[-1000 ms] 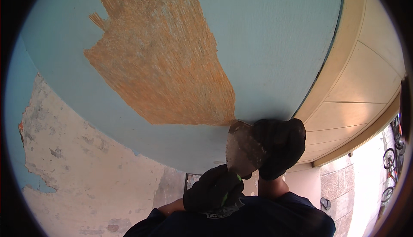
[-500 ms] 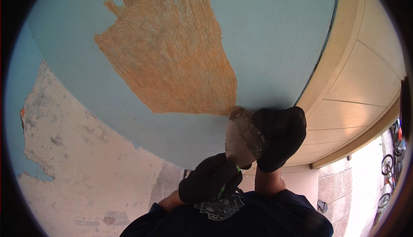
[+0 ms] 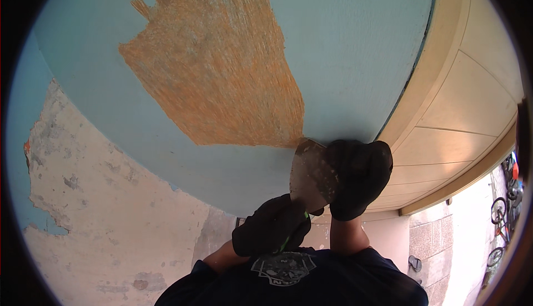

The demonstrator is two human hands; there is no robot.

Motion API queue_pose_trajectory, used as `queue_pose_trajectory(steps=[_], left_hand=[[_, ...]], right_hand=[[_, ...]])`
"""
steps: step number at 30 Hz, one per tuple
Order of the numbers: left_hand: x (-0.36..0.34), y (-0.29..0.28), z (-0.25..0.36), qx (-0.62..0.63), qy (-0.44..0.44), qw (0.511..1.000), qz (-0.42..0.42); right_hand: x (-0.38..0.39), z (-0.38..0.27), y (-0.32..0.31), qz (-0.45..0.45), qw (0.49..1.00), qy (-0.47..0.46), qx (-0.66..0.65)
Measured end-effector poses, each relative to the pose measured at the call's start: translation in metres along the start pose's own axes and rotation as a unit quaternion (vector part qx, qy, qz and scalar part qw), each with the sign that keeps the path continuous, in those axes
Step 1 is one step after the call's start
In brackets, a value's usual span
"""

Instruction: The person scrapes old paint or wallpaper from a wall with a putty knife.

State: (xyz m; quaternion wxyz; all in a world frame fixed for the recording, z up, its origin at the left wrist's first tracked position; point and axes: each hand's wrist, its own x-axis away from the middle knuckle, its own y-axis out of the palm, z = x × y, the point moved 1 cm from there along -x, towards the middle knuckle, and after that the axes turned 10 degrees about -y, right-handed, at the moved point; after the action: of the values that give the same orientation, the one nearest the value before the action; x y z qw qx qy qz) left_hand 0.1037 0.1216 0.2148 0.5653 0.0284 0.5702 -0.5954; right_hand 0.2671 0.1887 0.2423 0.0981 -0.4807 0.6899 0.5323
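Note:
A light blue painted surface (image 3: pixel 344 56) has a rough orange-brown scraped patch (image 3: pixel 211 73) with jagged edges. A wide, smudged metal scraper (image 3: pixel 308 172) has its blade edge at the patch's lower right corner. My left hand (image 3: pixel 269 225), in a black glove, grips the scraper's handle, of which a bit of green shows. My right hand (image 3: pixel 358 175), also gloved in black, is closed at the right side of the blade and grips it, close against the blue surface. The right hand's fingertips are partly hidden.
A weathered pale wall (image 3: pixel 100 184) with flaking blue paint is on the left. Cream panelling (image 3: pixel 466 95) with trim runs down the right. Beyond it are paving (image 3: pixel 430 234), sandals (image 3: pixel 415 264) and several bicycles (image 3: pixel 498 211) at the far right.
Both hands and the scraper sit somewhat higher in the picture than a second ago, as does the scraped patch. The blade stays at the same patch corner.

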Motion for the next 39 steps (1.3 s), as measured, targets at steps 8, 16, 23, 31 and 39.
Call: queue_pose_trajectory(steps=[8,16,23,31,39], left_hand=[[-0.019,-0.014,0.001,0.100,-0.155,0.971,-0.155],[-0.006,0.003,-0.018,-0.003,0.059,0.998,0.015],[-0.014,-0.003,-0.029,0.147,-0.211,0.952,-0.165],[-0.016,-0.008,-0.026,0.327,-0.493,0.734,-0.334],[0.002,0.006,-0.029,0.069,0.009,0.998,-0.011]], right_hand=[[0.004,0.002,0.006,0.025,0.998,-0.009,-0.061],[0.007,0.005,0.004,0.007,0.998,-0.056,-0.008],[-0.004,0.010,0.006,0.008,0.982,-0.064,-0.176],[-0.003,0.002,0.010,0.025,0.998,-0.047,-0.039],[-0.002,-0.002,0.011,0.009,0.997,-0.013,-0.073]])
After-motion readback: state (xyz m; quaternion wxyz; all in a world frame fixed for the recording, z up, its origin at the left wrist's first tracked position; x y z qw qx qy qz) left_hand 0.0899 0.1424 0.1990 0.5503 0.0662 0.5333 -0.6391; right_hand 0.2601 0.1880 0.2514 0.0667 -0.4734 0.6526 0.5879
